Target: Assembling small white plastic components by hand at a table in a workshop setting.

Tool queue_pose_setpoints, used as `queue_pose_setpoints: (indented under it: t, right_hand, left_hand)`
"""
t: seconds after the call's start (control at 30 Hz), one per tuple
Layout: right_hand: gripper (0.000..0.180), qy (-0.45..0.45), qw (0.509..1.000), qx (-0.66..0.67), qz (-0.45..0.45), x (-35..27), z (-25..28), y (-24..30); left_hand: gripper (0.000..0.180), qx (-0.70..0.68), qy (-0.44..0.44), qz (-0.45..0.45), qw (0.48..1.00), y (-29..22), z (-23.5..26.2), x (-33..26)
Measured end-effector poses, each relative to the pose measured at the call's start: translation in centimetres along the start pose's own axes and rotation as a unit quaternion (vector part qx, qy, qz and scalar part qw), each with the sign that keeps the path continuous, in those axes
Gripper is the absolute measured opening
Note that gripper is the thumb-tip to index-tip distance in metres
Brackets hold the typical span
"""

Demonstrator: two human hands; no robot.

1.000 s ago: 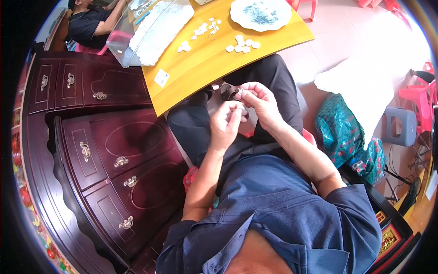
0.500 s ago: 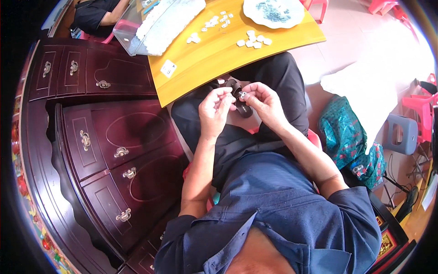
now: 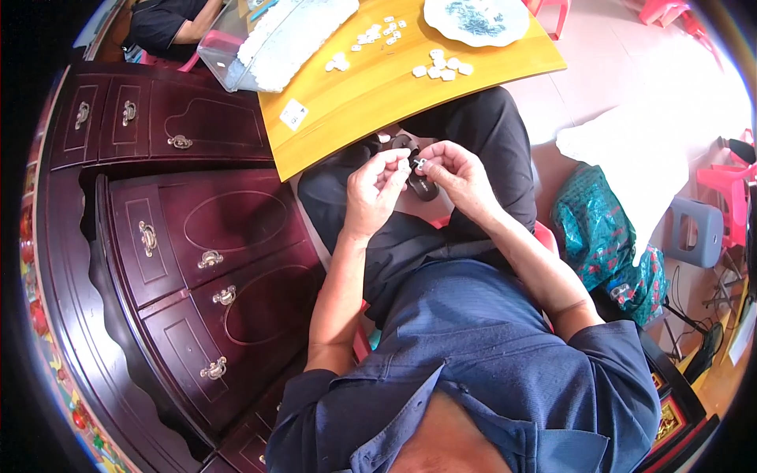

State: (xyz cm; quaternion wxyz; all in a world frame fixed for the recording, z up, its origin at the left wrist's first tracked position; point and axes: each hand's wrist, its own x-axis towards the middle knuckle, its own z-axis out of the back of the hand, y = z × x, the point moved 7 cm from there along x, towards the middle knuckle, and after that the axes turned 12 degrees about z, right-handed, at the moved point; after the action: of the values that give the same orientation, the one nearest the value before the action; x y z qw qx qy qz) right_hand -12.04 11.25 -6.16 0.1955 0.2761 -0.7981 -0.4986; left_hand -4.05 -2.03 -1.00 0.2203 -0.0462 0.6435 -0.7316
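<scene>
Over my lap, just off the near edge of the yellow wooden table (image 3: 347,106), both hands work close together. My right hand (image 3: 461,181) pinches a small white piece with dark openings (image 3: 420,163) between thumb and fingertips. Facing it, my left hand (image 3: 372,193) has thumb and fingertips pressed together; whatever they hold is too small to name. On the tabletop lie loose white pieces (image 3: 449,75) near the plate, more small white pieces with dark holes (image 3: 390,31) farther back, and a little pile (image 3: 337,62) to the left.
A scalloped plate (image 3: 436,25) stands at the table's far right. A clear bin (image 3: 217,59) with white material and a square white card (image 3: 292,114) are on the left. Dark red drawers (image 3: 213,229) flank me; a green bag (image 3: 587,213) sits right. Another person's arm (image 3: 197,27) shows far left.
My left fingertips have come slightly nearer the white piece in my right hand. The view has shifted a little; the things on the table look unmoved.
</scene>
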Motion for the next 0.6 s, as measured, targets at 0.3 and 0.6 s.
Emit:
queue_pose_setpoints:
  t: [0.3,0.6]
  right_hand:
    - [0.013,0.033,0.995,-0.091,0.018,-0.22,-0.39,0.12]
    - [0.015,0.045,0.989,-0.142,0.018,-0.32,-0.51,0.46]
  left_hand:
    - [0.025,0.082,0.003,-0.007,0.997,-0.24,0.52,0.21]
    - [0.027,0.09,0.016,-0.001,0.996,-0.05,0.27,0.2]
